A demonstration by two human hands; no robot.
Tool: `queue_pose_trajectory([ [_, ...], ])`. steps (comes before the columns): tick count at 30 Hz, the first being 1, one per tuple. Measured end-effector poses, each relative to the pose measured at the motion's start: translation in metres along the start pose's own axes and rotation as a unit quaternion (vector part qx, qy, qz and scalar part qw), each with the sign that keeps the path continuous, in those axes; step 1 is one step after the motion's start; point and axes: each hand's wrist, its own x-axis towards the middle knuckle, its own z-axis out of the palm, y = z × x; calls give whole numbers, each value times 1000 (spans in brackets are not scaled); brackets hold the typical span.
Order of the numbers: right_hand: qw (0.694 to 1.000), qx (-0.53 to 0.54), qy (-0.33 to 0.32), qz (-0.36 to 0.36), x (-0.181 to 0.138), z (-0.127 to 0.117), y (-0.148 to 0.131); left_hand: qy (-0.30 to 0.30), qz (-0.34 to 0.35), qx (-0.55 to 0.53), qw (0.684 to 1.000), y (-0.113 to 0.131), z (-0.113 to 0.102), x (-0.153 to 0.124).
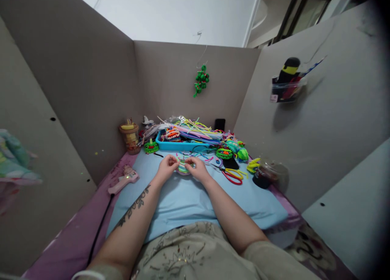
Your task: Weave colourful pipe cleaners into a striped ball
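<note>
My left hand [167,167] pinches the left side of a small round craft piece with green, white and pink stripes [183,169], which looks made of pipe cleaners. On its right side, the fingers of my right hand [198,169] are closed on the same piece. Fingertips cover part of its top edge. Both hands are close together over the light blue cloth [179,203]. Right of my right hand lies a pair of scissors with red handles [233,177]. Short coloured scraps [201,154] are scattered just beyond my hands.
A blue tray [185,147] heaped with pipe cleaners [195,130] stands at the back. A pink glue gun [123,183] with a black cord lies left. Finished green pieces [224,153], a dark-based cup [262,178] and a lidded tumbler [129,138] flank the cloth. Grey panels surround the table.
</note>
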Motion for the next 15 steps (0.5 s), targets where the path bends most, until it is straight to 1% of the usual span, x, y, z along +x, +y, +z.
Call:
queue_pose_trajectory([
  [7, 1000, 28, -12, -6, -1, -1, 0, 1, 1, 11, 1000, 5, 0, -2],
  [15, 1000, 18, 22, 0, 0, -3, 1, -4, 15, 16, 1000, -1, 0, 0],
])
